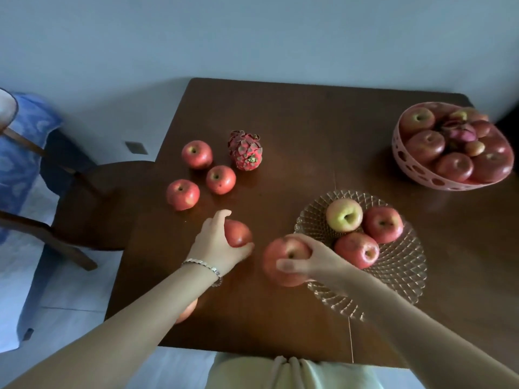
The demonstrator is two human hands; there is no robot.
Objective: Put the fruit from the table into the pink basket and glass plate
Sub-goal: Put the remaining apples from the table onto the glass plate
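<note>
My left hand [217,245] grips a red apple [238,233] on the brown table [295,130]. My right hand [317,259] holds a bigger red apple [280,262] just left of the glass plate [398,270], which carries three apples. The pink basket [415,169] at the far right is piled with apples and other fruit. Three loose apples [196,154] [221,179] [182,194] and a pink dragon fruit [245,151] lie on the table's left part. Another apple [186,311] peeks out from under my left forearm.
A dark wooden chair [92,203] stands against the table's left edge. Blue patterned cloth [19,153] hangs at the far left. A grey wall rises behind the table.
</note>
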